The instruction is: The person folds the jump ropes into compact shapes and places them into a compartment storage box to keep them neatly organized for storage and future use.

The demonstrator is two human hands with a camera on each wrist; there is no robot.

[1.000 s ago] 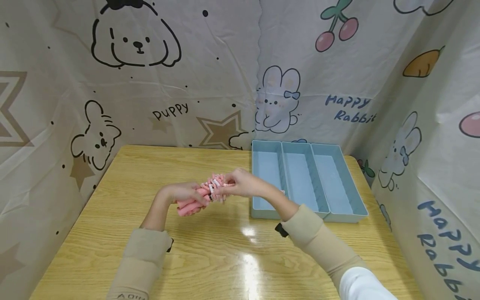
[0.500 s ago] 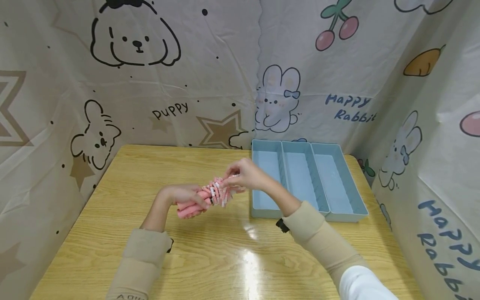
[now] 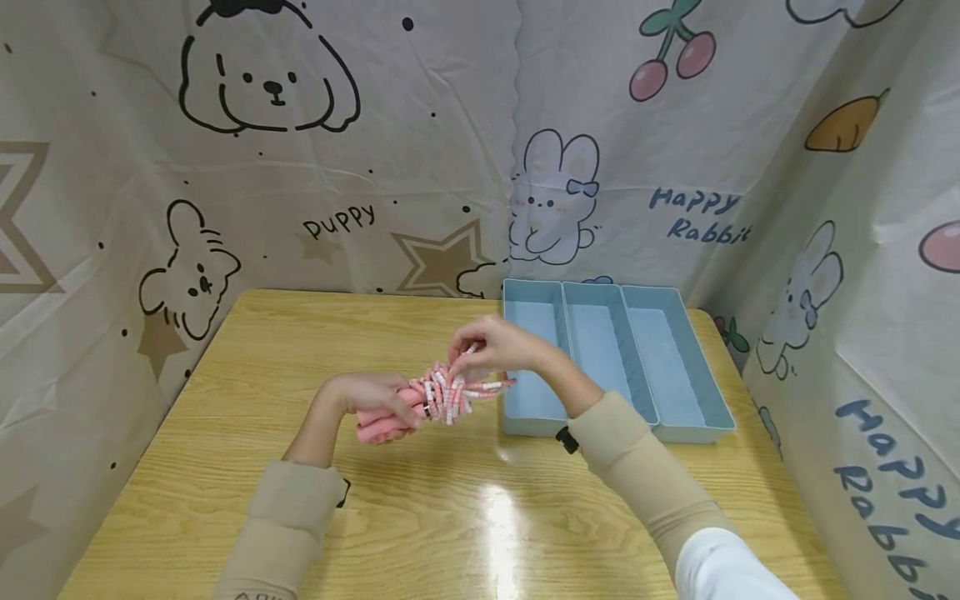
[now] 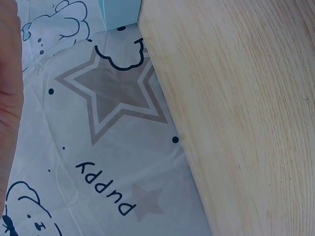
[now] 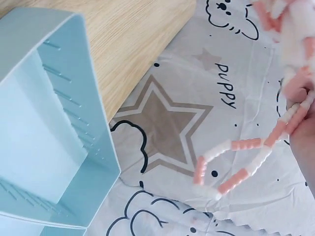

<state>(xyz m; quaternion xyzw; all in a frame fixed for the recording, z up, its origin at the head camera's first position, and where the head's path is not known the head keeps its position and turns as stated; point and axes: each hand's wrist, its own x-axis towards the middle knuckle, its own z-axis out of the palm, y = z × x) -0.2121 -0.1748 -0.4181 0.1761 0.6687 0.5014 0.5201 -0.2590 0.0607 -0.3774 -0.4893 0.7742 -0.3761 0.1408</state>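
Observation:
A beaded jump rope (image 3: 448, 390) with pink and white segments is bundled above the table. My left hand (image 3: 375, 400) grips its pink handles (image 3: 381, 423) side by side. At the bundle's upper right, my right hand (image 3: 491, 346) pinches the beaded cord with thumb and fingers. A loose end of cord sticks out to the right below that hand. In the right wrist view, a cord loop (image 5: 241, 146) hangs out from the right hand (image 5: 304, 140), with the bundle at the top corner. Only an edge of the left hand (image 4: 9, 93) shows in the left wrist view.
A light blue tray (image 3: 693, 435) with three long compartments stands on the wooden table (image 3: 420, 517) at the back right, close to the right forearm. Printed cloth (image 3: 442, 125) hangs behind the table and along both sides.
My right hand has moved up and right from the bundle, drawing cord outward. Loose cord now spreads to the right. The left hand keeps its grip on the handles, nearly still.

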